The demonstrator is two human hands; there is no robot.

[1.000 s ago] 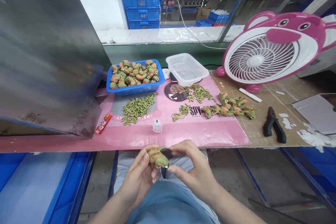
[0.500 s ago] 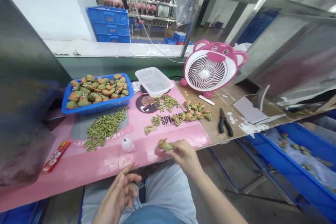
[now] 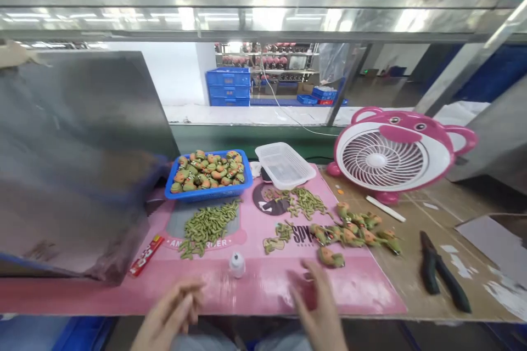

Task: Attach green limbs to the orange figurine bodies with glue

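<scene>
My right hand (image 3: 315, 307) is over the pink mat (image 3: 263, 296), slightly blurred, with thumb and fingers apart and nothing between them. Just beyond its fingertips lies a small green and orange figure (image 3: 330, 258). More such figures (image 3: 358, 230) lie in a cluster behind it. My left hand (image 3: 175, 312) hovers at the table's front edge, fingers loosely bent, with nothing visible in it. A small white bottle (image 3: 237, 265) stands upright between the hands. Small green curved pieces (image 3: 208, 227) form a pile at the left, and another pile of green pieces (image 3: 307, 203) lies farther right.
A blue basket (image 3: 208, 194) full of orange and green pieces stands at the back left, beside a white plastic basket (image 3: 284, 167). A pink fan (image 3: 376, 159), black-handled pliers (image 3: 438, 274) and a white stick (image 3: 386, 208) are at the right. A red packet (image 3: 147, 255) lies left. A metal panel (image 3: 69, 164) bounds the left side.
The figure in my right hand has been put down by the cluster, and the hand has let go and opened. My view has turned left and up, and the left hand stays near the table's front.
</scene>
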